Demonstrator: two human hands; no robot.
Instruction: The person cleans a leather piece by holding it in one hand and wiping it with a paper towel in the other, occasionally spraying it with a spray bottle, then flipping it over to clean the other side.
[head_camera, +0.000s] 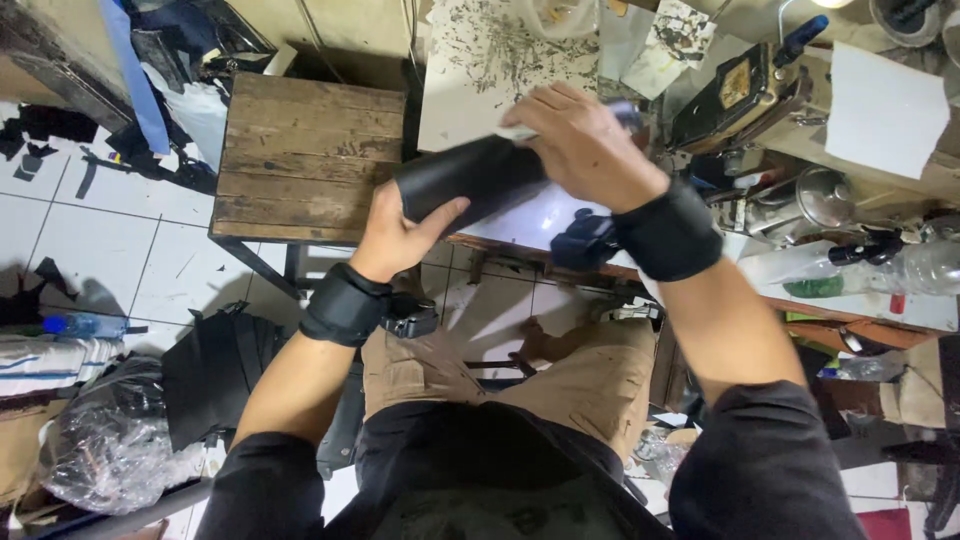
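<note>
A black sheet piece, curled like a roll, is held over the edge of the worktable. My left hand grips its lower left end from below, thumb on top. My right hand presses down on its upper right end, where a small white scrap shows under the fingers. Both wrists wear black bands. I sit with tan trousers below the table edge.
A wooden stool stands to the left of the table. A sewing machine, a white paper sheet and a clear plastic bottle lie to the right. Black scraps and plastic bags clutter the tiled floor.
</note>
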